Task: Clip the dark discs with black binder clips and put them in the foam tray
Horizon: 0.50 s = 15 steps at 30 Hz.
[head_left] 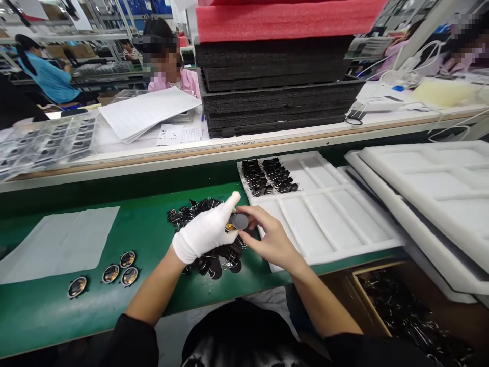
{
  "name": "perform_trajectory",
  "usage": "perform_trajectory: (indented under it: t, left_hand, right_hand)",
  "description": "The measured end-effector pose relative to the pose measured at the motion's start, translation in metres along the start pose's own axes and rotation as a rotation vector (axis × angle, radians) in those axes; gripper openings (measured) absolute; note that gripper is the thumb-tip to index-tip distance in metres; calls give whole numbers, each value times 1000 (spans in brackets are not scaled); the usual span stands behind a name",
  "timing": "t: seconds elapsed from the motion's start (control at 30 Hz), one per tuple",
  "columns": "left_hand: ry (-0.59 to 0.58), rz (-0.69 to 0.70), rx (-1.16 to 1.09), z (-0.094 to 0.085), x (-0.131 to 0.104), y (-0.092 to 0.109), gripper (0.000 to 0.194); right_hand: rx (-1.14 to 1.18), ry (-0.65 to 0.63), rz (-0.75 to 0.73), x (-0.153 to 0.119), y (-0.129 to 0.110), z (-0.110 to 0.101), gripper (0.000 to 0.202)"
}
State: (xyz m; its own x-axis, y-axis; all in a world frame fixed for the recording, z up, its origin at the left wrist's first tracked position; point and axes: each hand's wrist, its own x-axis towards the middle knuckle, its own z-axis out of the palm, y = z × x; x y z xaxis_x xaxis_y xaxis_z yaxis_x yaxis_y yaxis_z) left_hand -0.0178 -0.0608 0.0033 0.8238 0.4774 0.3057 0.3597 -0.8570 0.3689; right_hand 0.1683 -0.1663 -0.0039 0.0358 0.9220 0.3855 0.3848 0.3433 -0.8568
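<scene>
My left hand (204, 232), in a white glove, is closed around a small round part (229, 225) with a shiny amber face, mostly hidden by the fingers. My bare right hand (273, 239) pinches a flat dark grey disc (240, 221) by its edge, right beside the amber part. Whether the two pieces touch, I cannot tell. Beneath both hands lies a pile of black binder clips (194, 208) with wire handles, some dark discs (215, 269) among them. Several round amber-faced parts (110, 273) with silvery rims rest on the green bench to the left.
A white foam tray (305, 224) holds rows of binder clips (267, 177); more foam trays (431, 173) are stacked at right. A carton (412, 311) of clips sits below. Black foam sheets (275, 102) stand on the shelf. A white sheet (64, 242) lies left. A person in pink (189, 81) sits opposite.
</scene>
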Motion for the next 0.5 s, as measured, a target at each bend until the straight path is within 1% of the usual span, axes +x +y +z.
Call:
perform_trajectory:
  t: [0.1, 0.2, 0.23, 0.3, 0.37, 0.43, 0.5]
  left_hand:
    - [-35, -14, -24, -3, -2, -4, 93]
    - [-31, 6, -34, -2, -4, -6, 94]
    - [-26, 20, -31, -1, -4, -6, 93]
    - [-16, 45, -11, 2, -4, -6, 91]
    - [-17, 70, -3, 3, -4, -6, 88]
    - [-24, 72, -37, -1, -4, -8, 89]
    - [-58, 8, -101, -10, -4, -11, 89]
  right_hand:
    - [48, 67, 67, -6, 5, 15, 61]
    - [138, 132, 160, -11, 7, 29, 72]
    - [197, 164, 214, -11, 8, 33, 71]
    - [322, 208, 342, -11, 10, 41, 61]
    - [422, 210, 447, -10, 14, 46, 49]
    - [515, 231, 496, -10, 18, 47, 41]
    - [615, 278, 506, -10, 23, 46, 41]
